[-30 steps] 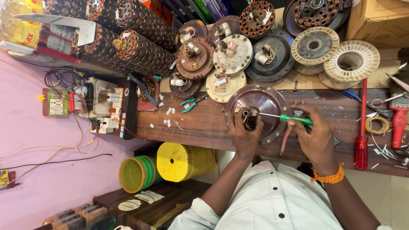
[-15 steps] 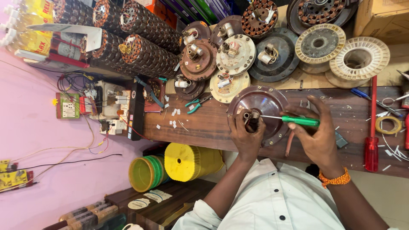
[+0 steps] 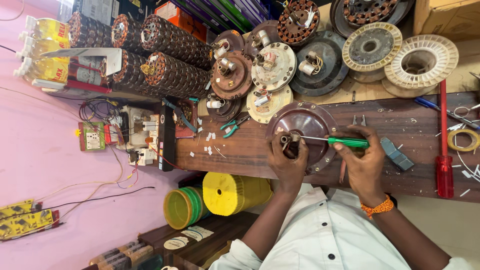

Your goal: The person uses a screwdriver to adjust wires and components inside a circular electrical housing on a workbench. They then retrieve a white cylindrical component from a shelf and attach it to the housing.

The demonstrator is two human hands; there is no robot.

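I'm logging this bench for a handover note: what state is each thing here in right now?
Left hand: gripping the shaft end.
Right hand: holding the green screwdriver, tip at the shaft.
Maroon motor cover: flat on the bench.
Red screwdriver: lying unused.
Green pliers: lying unused.

A red-handled screwdriver [image 3: 443, 150] lies at the right of the wooden tabletop [image 3: 240, 155], near a tape roll [image 3: 463, 140]. Green-handled pliers [image 3: 233, 126] lie at centre. Yellow and green spools [image 3: 215, 197] sit below, with copper-wound stators [image 3: 165, 55] stacked upper left.
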